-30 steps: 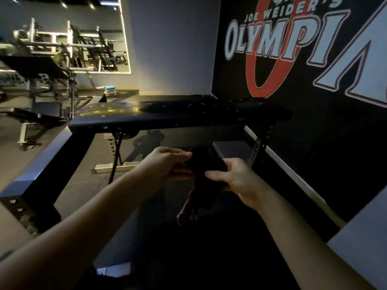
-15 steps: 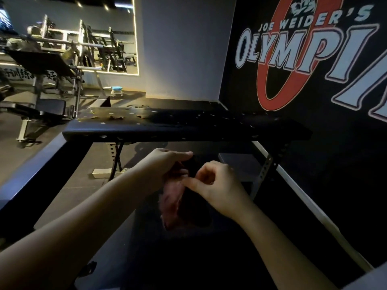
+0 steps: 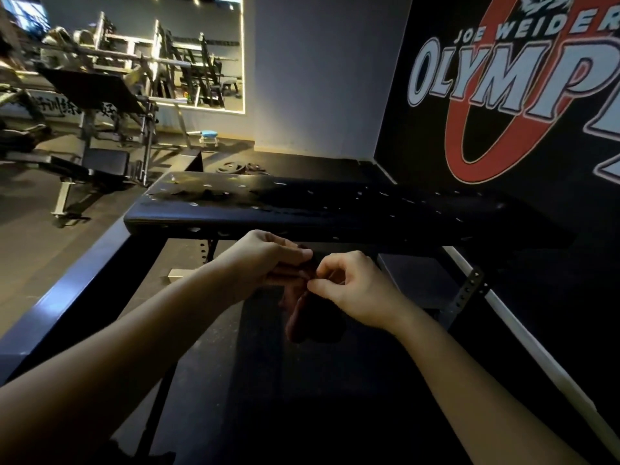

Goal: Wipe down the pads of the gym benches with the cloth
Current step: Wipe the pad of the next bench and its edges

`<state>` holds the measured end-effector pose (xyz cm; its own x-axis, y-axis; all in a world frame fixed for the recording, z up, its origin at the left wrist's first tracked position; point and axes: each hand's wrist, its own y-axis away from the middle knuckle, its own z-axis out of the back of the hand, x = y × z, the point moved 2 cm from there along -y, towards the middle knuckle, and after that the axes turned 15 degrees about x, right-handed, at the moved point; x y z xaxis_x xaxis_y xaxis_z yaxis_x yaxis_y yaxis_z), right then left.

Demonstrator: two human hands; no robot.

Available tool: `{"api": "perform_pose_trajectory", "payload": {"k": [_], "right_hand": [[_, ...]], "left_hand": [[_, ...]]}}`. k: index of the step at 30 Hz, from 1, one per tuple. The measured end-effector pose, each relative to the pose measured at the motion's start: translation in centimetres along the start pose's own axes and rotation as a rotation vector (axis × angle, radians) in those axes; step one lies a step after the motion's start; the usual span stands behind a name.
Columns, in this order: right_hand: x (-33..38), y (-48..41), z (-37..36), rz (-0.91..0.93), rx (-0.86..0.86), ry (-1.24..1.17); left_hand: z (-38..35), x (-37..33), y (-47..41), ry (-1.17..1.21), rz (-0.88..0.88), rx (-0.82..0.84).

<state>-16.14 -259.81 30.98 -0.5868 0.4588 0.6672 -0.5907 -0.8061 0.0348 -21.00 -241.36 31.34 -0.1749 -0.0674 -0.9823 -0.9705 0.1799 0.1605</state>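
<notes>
Just below the near edge of the long black padded gym bench (image 3: 335, 209), the left hand (image 3: 265, 260) and right hand (image 3: 359, 290) both pinch a dark reddish cloth (image 3: 303, 317) with curled fingers (image 3: 330, 263), its lower end hanging free.

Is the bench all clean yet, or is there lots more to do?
Nothing looks wiped yet: the black bench pad is speckled with shiny spots. In hand: the left hand and right hand both pinch the dark cloth, which hangs below the pad without touching it. Left: wiping this whole pad, then the other bench behind on the left.
</notes>
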Motion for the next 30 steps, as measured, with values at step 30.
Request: {"api": "perform_pose_trajectory", "payload": {"k": [30], "right_hand": [[-7.0,-27.4,12.6,0.044,0.649,-0.131]], "left_hand": [[15.2,-1.8,-14.6,-1.132,-0.050,-0.536]]}}
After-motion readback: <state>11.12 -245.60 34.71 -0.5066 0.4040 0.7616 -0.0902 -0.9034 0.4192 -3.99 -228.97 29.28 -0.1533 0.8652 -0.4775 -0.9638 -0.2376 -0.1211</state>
